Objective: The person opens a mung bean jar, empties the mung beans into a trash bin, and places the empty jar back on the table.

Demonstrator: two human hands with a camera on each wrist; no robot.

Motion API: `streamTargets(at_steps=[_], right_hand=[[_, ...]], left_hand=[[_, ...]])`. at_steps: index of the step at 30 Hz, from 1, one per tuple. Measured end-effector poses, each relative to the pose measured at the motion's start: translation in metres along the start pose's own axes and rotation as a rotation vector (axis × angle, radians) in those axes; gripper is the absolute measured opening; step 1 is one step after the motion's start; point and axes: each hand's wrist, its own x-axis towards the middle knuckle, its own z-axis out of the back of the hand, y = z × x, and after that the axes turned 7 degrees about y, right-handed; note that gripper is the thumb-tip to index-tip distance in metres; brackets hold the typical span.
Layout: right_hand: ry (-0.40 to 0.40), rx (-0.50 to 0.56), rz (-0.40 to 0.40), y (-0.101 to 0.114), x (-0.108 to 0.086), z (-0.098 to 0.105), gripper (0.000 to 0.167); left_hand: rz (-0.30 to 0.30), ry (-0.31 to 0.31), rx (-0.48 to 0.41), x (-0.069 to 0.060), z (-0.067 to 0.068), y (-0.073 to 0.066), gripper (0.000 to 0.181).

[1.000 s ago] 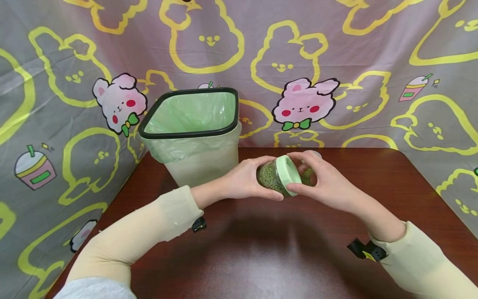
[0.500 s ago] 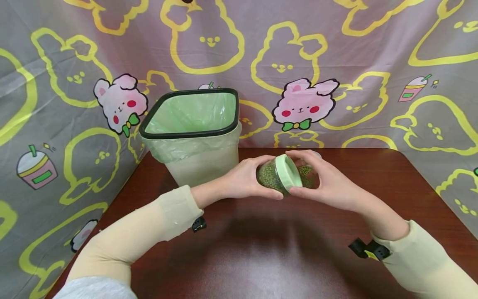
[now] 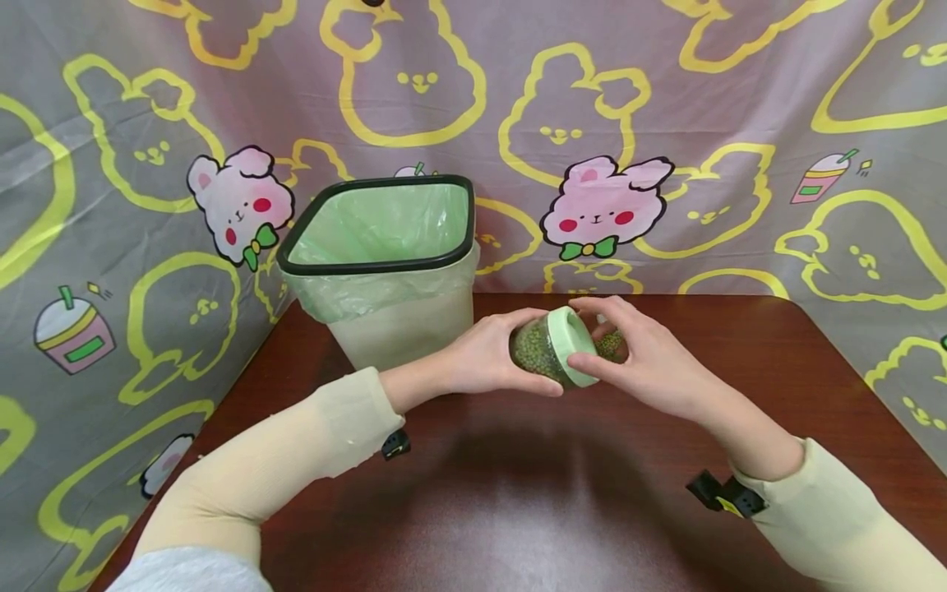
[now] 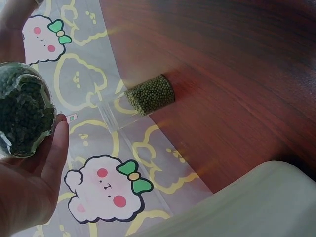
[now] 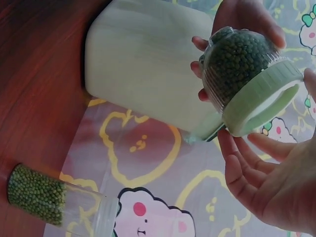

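My left hand [image 3: 481,349] grips a clear jar [image 3: 531,347] full of small green beans, holding it tilted above the table. The jar's pale green lid [image 3: 571,349] faces right, towards my right hand [image 3: 658,358]. Thumb and fingertips of that hand hold the lid by its rim, on opposite sides, as the right wrist view shows. The lid sits on the jar. Behind the right hand, partly hidden in the head view, a taller clear canister [image 5: 39,195] stands upright on the table, partly filled with similar beans.
A cream waste bin [image 3: 403,329] with a black rim and green liner bag stands at the back left, close to my left hand. The dark red wooden table [image 3: 518,493] ends at a patterned cloth [image 3: 740,107] behind and at the sides.
My right hand has shifted its hold round the lid: its thumb went to the lower rim, then back up onto the lid. The left hand and jar stay nearly still.
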Motion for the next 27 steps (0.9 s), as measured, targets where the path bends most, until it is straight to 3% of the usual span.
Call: streamTargets(at_steps=[7, 17, 27], right_hand=[[0.002, 0.068, 0.045, 0.0, -0.0011, 0.0019, 0.057], [0.024, 0.073, 0.139, -0.0061, -0.002, 0.0023, 0.066], [0.049, 0.07, 0.124, -0.007, -0.0036, 0.0021, 0.071]], left_hand=[[0.002, 0.011, -0.018, -0.0009, 0.0001, -0.0011, 0.078], [0.019, 0.002, 0.01, 0.0009, -0.0023, 0.0007, 0.079], [0.029, 0.001, 0.007, -0.0009, -0.0038, 0.0039, 0.078]])
